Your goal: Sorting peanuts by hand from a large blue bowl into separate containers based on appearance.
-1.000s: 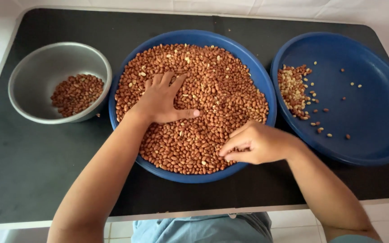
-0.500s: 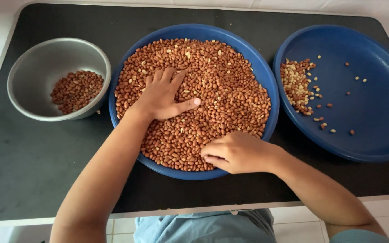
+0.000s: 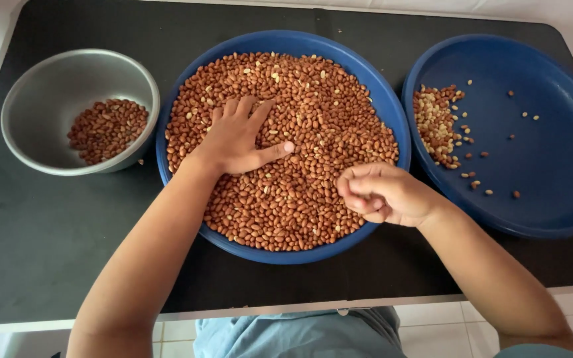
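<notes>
- The left hand (image 3: 237, 138) lies flat on the peanuts (image 3: 306, 119) in the middle blue tray (image 3: 392, 109), palm down, fingers a little spread and pointing away from the person, thumb stuck out to the right.
- The right hand (image 3: 382, 193) hangs over the near right part of that same tray, curled loosely with the fingertips drawn in toward the thumb; whether anything is pinched between them I cannot tell, since the fingers hide it.
- The peanuts fill the middle tray nearly rim to rim, reddish-brown with a few paler ones mixed in.
- To the left, just beside the tray, stands a grey metal bowl (image 3: 41, 86) with a small heap of reddish nuts (image 3: 107, 129) in its bottom; one stray nut lies on the table by its rim.
- To the right a second blue tray (image 3: 552, 166) sits almost touching the middle one, holding a patch of paler, mixed kernels (image 3: 436, 126) near its left edge and a few scattered ones further in.
- All three rest on a dark tabletop (image 3: 34, 245); its near edge is pale, with white floor tiles (image 3: 432, 328) and the person's blue-grey clothing (image 3: 300, 335) showing below.
- Both forearms cross the near rim of the middle tray and cover part of the table in front.
</notes>
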